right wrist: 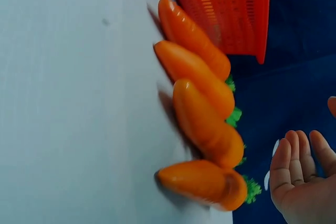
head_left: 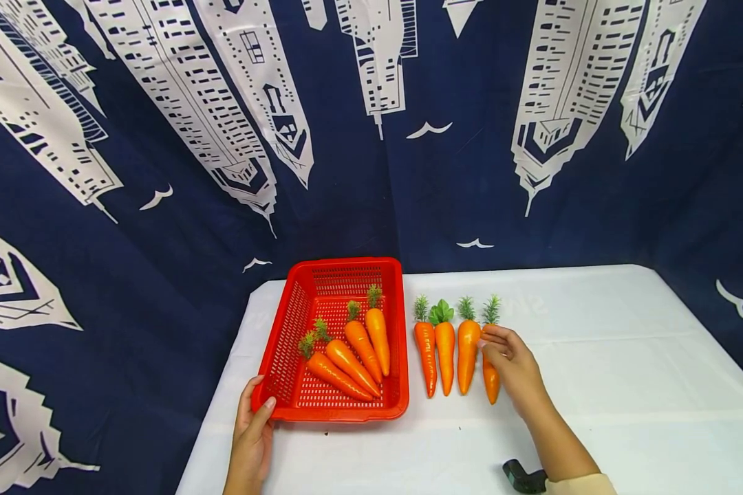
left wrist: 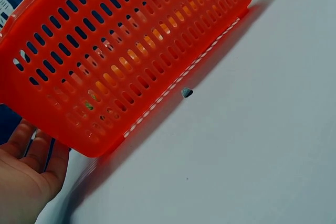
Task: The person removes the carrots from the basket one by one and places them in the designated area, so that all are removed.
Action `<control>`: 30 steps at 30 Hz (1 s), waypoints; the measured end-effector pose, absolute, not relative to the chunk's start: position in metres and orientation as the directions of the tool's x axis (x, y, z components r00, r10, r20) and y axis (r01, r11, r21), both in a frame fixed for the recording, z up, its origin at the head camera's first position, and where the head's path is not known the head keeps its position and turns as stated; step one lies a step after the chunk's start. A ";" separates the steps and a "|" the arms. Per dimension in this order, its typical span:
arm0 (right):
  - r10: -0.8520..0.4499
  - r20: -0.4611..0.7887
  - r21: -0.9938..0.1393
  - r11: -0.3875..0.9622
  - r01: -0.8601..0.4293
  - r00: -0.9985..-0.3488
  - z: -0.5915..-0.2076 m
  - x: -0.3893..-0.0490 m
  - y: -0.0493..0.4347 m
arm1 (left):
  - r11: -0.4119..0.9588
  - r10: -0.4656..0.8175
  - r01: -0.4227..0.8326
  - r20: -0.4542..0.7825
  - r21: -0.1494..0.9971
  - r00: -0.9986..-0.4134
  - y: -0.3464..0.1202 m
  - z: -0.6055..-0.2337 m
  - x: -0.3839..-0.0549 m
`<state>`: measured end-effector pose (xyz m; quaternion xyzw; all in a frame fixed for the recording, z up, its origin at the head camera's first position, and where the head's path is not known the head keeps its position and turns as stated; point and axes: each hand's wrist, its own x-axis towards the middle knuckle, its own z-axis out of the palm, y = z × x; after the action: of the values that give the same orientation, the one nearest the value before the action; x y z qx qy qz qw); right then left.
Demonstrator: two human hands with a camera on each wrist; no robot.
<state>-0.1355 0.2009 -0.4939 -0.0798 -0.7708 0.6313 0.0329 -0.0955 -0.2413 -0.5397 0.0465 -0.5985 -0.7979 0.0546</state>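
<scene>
My left hand (head_left: 252, 436) grips the front-left corner of a red plastic basket (head_left: 334, 414), its thumb over the rim. In the left wrist view, the fingers of the left hand (left wrist: 32, 169) reach under the basket's edge. Several toy carrots (head_left: 345, 357) with green tops lie inside. Right of the basket, several more stand in a row, tops pointing away. Over the rightmost carrot (head_left: 491, 385) hovers my right hand (head_left: 520, 368), partly covering it. The right wrist view shows that hand (right wrist: 307, 190) with fingers extended, apart from the nearest carrot (right wrist: 197, 179).
A white cloth (head_left: 625, 364) covers the table. Behind hangs a dark blue curtain (head_left: 347, 206) printed with white buildings and birds. A black object (head_left: 523, 477) lies by the right forearm at the front. A small dark speck (left wrist: 187, 92) is near the basket.
</scene>
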 end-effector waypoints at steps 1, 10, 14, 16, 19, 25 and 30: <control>0.155 -0.047 -0.978 0.195 0.077 -0.987 -0.492 -0.135 0.199 | -0.279 -0.143 0.035 -0.006 0.960 -0.990 -0.241 -0.540 -0.095; 0.063 -0.070 -0.977 0.199 0.081 -0.996 -0.481 -0.130 0.182 | -0.280 -0.146 0.022 -0.020 0.960 -0.989 -0.240 -0.539 -0.095; 0.002 -0.041 -0.985 0.170 0.041 -0.999 -0.479 -0.128 0.172 | -0.272 -0.150 0.016 -0.026 0.962 -0.988 -0.240 -0.538 -0.095; -0.031 -0.037 -0.988 0.152 0.032 -0.999 -0.478 -0.126 0.167 | -0.272 -0.152 0.014 -0.029 0.962 -0.988 -0.240 -0.538 -0.095; -0.078 -0.034 -0.992 0.125 0.024 -0.996 -0.477 -0.124 0.161 | -0.277 -0.155 0.010 -0.034 0.961 -0.987 -0.240 -0.539 -0.096; -0.155 -0.033 -0.994 0.106 0.016 -0.987 -0.472 -0.119 0.147 | -0.283 -0.160 0.005 -0.042 0.959 -0.986 -0.240 -0.539 -0.096; -0.210 -0.024 -0.993 0.115 -0.001 -0.977 -0.469 -0.116 0.135 | -0.290 -0.154 0.017 -0.029 0.957 -0.988 -0.240 -0.539 -0.096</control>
<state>-0.1155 0.1347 -0.4689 0.0710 -0.7426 0.6613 -0.0792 -0.0956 -0.2402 -0.5392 0.0576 -0.5936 -0.8009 0.0536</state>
